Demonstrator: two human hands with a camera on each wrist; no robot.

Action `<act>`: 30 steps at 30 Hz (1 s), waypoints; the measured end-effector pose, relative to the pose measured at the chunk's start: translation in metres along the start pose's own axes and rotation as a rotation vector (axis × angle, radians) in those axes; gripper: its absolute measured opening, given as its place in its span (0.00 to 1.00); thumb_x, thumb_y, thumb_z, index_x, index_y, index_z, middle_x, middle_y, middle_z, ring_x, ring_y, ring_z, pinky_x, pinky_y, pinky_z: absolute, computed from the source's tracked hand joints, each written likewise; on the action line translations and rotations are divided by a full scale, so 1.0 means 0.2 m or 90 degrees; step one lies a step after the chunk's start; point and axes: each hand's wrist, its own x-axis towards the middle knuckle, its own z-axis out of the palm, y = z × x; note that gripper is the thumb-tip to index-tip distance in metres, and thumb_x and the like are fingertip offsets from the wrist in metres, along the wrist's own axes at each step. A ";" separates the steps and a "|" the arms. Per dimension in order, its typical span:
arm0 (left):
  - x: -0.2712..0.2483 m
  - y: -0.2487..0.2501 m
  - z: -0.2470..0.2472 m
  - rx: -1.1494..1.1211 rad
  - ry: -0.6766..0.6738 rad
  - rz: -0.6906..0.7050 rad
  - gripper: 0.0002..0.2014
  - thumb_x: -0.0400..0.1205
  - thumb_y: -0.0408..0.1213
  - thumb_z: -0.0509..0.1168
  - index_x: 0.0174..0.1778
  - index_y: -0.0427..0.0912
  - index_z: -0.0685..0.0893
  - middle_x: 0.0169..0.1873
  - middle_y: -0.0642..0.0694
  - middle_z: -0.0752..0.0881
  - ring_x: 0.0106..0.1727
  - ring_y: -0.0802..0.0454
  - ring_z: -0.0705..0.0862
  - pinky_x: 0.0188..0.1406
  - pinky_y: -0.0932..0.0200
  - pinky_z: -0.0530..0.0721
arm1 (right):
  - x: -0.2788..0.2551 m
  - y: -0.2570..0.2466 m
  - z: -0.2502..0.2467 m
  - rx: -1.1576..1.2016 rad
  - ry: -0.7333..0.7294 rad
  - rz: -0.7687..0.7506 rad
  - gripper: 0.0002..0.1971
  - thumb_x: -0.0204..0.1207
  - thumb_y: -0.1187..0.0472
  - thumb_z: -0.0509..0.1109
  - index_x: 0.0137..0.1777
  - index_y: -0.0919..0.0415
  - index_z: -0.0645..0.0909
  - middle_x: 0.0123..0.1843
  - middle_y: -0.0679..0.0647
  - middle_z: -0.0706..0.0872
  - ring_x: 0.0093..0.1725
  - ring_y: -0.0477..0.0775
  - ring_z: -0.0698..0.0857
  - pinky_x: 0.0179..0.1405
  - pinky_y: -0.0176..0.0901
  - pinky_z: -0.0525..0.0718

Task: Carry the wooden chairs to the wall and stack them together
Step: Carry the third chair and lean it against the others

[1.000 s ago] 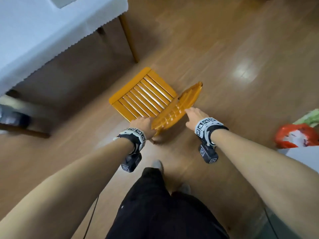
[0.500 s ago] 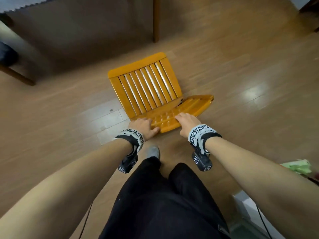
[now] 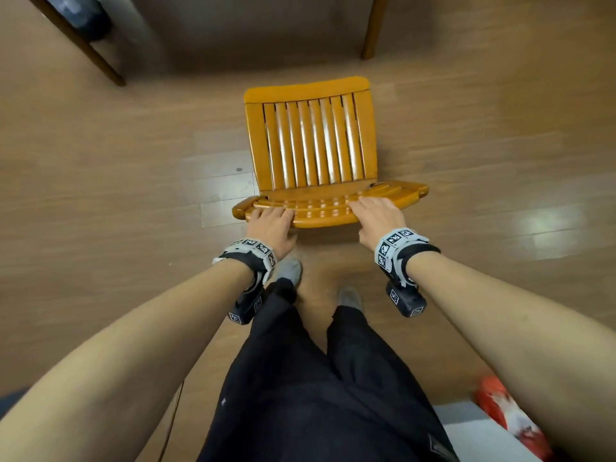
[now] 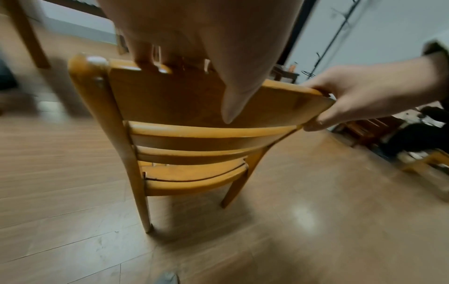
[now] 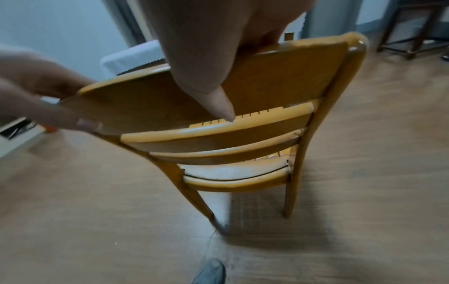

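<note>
One orange-brown wooden chair (image 3: 313,141) with a slatted seat stands in front of me on the wood floor, its back towards me. My left hand (image 3: 271,225) grips the left part of the backrest's top rail (image 3: 326,211), fingers over the front, thumb behind. My right hand (image 3: 378,216) grips the right part the same way. From the left wrist, the chair (image 4: 189,134) shows from behind, with my right hand (image 4: 352,92) curled round the rail's end. From the right wrist, the chair (image 5: 243,138) has its legs at or just above the floor; which, I cannot tell.
A table leg (image 3: 373,28) stands just beyond the chair, and a dark wooden leg (image 3: 83,45) slants at the upper left. A red-orange bag (image 3: 510,418) lies on a white box (image 3: 466,431) at my lower right. My feet (image 3: 290,271) are right behind the chair.
The chair has swung round from a slanted position to face straight away from me. The white-clothed table has left the head view. Both hands keep their hold on the top rail.
</note>
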 end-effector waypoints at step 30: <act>0.70 -0.44 -1.28 -0.013 0.049 -0.074 0.07 0.85 0.48 0.64 0.55 0.51 0.82 0.48 0.48 0.83 0.52 0.42 0.83 0.48 0.52 0.78 | 0.87 0.30 -1.32 -0.018 -0.028 -0.041 0.08 0.80 0.62 0.71 0.56 0.51 0.83 0.53 0.53 0.86 0.51 0.59 0.84 0.44 0.49 0.78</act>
